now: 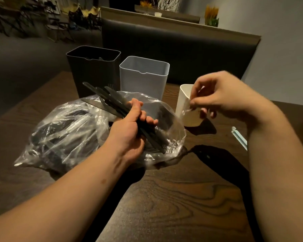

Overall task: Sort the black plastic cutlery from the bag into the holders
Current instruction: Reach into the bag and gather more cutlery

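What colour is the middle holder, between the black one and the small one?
Light grey holder, seen clearly in the head view.

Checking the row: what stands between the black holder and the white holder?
The grey holder stands there, upright and open-topped; the head view shows it.

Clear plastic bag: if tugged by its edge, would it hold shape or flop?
Probably floppy: the bag is thin, crinkled film sagging around the cutlery. Likely slippery, given its glossy highlights. Its mouth gapes open, so pieces might spill.
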`<state>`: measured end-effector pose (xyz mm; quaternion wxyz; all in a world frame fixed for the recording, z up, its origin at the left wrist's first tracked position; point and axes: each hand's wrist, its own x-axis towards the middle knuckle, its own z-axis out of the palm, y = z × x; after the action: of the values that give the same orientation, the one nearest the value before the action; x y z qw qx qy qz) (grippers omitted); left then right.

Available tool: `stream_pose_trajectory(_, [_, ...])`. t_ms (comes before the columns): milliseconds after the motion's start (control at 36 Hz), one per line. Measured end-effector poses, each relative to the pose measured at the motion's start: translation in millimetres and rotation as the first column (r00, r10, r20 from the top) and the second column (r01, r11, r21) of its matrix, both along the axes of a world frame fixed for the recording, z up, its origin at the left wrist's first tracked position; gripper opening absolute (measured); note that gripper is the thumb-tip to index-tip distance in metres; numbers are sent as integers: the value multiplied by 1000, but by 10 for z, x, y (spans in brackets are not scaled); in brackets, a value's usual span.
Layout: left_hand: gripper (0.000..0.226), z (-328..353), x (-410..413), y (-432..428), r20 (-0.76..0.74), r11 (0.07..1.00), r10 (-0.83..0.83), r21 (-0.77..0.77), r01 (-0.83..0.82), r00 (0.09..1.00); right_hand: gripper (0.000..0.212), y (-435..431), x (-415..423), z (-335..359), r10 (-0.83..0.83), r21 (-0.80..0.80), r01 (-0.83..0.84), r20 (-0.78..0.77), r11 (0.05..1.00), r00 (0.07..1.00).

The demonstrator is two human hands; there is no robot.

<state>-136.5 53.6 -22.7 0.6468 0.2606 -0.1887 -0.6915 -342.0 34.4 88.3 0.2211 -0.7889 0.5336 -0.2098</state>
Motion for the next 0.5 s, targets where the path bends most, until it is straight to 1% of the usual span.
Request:
stream_pose_trajectory(56, [24, 0, -13, 19, 39, 1000, 1, -15, 0, 999, 8, -38, -118, 24, -49, -162, 61, 80, 985, 996])
stream_pose_trajectory(111, [28, 8, -27, 39, 99, 999, 3, -41, 1, 995, 8, -105, -231, 1, -125, -319, 173, 165, 932, 978])
stream_pose_trajectory(167, [31, 5, -32, 56, 168, 997, 7, -79, 6, 986, 6, -178, -315, -33, -245, -461, 336, 247, 821, 938])
stream_pose_trajectory(194, [32, 7, -32, 64, 194, 995, 4, -98, 15, 981, 7, -200, -336, -53, -310, -515, 400, 255, 758, 916])
stream_pose_trajectory(250, [27, 4, -26, 68, 228, 989, -16, -139, 49, 974, 12, -233, -354, -108, -427, -576, 463, 208, 673, 880])
stream_pose_trajectory(306, [7, 0, -12, 62, 262, 983, -2, -176, 50, 965, 16, -260, -340, -173, -515, -605, 470, 113, 643, 850])
stream_pose_trajectory(333, [8, -1, 0, 62, 278, 983, 9, -176, 42, 961, 17, -271, -316, -210, -548, -607, 469, 67, 641, 834])
stream_pose_trajectory(417, [26, 7, 35, 63, 293, 987, -17, -147, 62, 956, 16, -312, -254, -330, -615, -552, 480, -79, 682, 784])
stream_pose_trajectory(500, [30, 15, 53, 65, 296, 985, -72, -131, 116, 952, 20, -360, -225, -416, -625, -463, 479, -235, 746, 745])
